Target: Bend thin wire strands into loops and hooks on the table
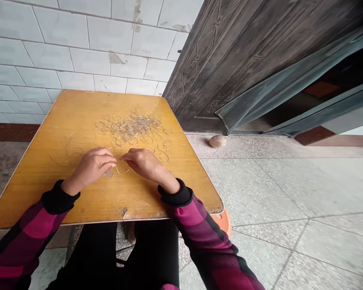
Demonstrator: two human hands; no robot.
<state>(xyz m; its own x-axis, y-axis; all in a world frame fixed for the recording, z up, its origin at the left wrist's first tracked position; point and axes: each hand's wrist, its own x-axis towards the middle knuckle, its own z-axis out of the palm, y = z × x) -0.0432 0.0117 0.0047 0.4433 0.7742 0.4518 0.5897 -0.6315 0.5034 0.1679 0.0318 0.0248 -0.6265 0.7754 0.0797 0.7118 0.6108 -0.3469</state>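
Over the near middle of the table, my left hand pinches a thin, bent metal wire at its fingertips. My right hand is closed just beside it, thumb and fingers pressed together at the same wire; the exact grip is partly hidden. A curved piece of the wire hangs below the fingertips. Beyond both hands lies a tangled pile of wire loops, many twisted into figure-eight shapes. One separate figure-eight wire rests right of the pile.
Several loose wires lie left of my left hand. The yellow wooden table has chipped spots near its front edge and stands by a white tiled wall. An orange stool shows under its right corner. A dark carved door stands at right.
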